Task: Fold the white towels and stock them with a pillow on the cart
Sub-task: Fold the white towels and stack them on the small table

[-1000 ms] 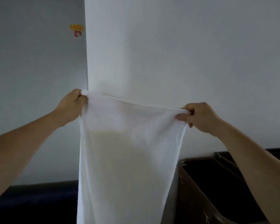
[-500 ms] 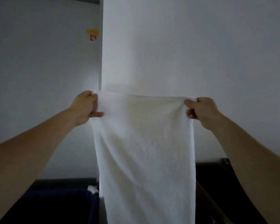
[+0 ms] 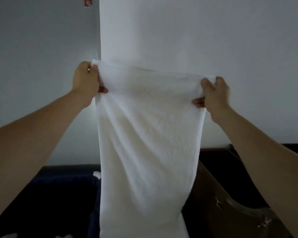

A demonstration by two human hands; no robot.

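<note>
A white towel (image 3: 148,143) hangs straight down in front of me, held up at arm's length against the wall. My left hand (image 3: 86,81) grips its top left corner, thumb in front of the cloth. My right hand (image 3: 213,91) grips the top right corner the same way. The top edge is stretched nearly level between the hands, slightly higher on the left. The towel's lower end runs out of the bottom of the view. No pillow is in view.
A dark blue bin or bag (image 3: 58,194) lies at lower left, with bits of white cloth (image 3: 96,174) in it. A dark brown compartment (image 3: 230,194) of the cart stands at lower right. A white wall corner (image 3: 100,31) rises straight ahead.
Both hands have shifted to the right and spread the towel wider and flatter. The view has tilted down, showing more of the bin and the cart.
</note>
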